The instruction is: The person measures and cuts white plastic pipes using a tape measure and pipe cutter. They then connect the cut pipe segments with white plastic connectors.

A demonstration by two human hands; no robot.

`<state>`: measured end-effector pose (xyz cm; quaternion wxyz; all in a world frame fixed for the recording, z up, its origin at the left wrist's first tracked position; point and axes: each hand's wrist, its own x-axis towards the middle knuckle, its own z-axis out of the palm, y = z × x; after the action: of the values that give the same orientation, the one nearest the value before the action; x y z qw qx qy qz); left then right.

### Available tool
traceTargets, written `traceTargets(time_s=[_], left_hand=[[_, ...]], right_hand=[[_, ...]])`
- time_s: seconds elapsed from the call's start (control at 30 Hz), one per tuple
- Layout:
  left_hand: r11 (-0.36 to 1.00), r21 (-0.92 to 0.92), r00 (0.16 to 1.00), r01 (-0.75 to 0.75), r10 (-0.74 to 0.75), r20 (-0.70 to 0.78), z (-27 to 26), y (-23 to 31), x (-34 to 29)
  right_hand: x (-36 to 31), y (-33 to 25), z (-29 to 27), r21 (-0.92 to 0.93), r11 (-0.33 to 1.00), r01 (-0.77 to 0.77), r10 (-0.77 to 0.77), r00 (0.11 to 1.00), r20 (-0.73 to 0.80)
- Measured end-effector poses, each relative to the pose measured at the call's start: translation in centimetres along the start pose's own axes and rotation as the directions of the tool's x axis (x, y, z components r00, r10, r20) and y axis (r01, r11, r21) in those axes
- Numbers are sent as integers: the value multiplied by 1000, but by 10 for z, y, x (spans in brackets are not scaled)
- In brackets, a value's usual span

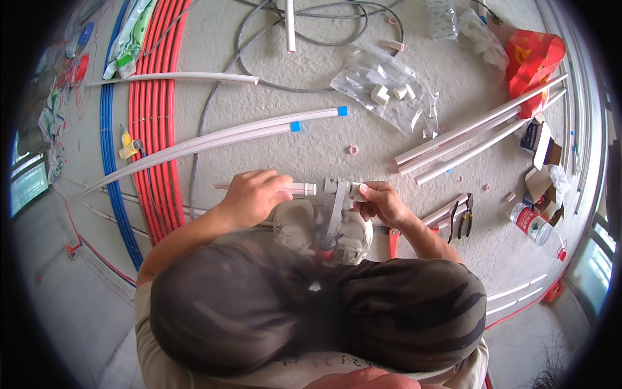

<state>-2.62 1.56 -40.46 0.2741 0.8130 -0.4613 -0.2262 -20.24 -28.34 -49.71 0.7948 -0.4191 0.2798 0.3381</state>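
My left hand (pixel 254 194) is closed round a white plastic pipe (pixel 302 188), whose cut end points right. Just past that end stands a pipe fusion welder (pixel 336 211) between my shoes, its flat metal plate upright with round heads near the top. A gap shows between the pipe end and the nearer head. On the other side, my right hand (pixel 383 204) pinches a small white pipe fitting (pixel 356 189) between thumb and fingers. The fitting is against or around the right-hand head; I cannot tell which.
Long white pipes (pixel 214 139) with blue caps lie at left, across red pipes (pixel 152 104) and blue pipes (pixel 113 110). Ahead is a clear bag (pixel 389 87) of white fittings. More pipes (pixel 479 123), pliers (pixel 466 217), an orange-handled tool (pixel 393 243) and a bottle (pixel 531 223) lie right.
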Motion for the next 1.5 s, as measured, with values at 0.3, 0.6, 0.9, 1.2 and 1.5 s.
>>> traceTargets(time_s=[0.3, 0.6, 0.9, 1.2, 1.5], left_hand=[[1000, 27, 1000, 0, -1, 22, -11, 16, -3], [964, 180, 972, -196, 216, -97, -28, 62, 35], [930, 266, 957, -254, 282, -72, -38, 80, 44], [944, 238, 965, -229, 252, -72, -39, 80, 38], [943, 245, 966, -227, 250, -65, -36, 79, 37]], right_hand=[[-10, 19, -17, -73, 994, 87, -100, 976, -195], [-71, -37, 59, 11, 932, 363, -363, 932, 11], [-90, -51, 84, 33, 934, 356, -352, 931, -99], [-89, -52, 91, 14, 936, 352, -348, 930, -114], [-89, -56, 95, -187, 907, 378, -401, 910, -108]])
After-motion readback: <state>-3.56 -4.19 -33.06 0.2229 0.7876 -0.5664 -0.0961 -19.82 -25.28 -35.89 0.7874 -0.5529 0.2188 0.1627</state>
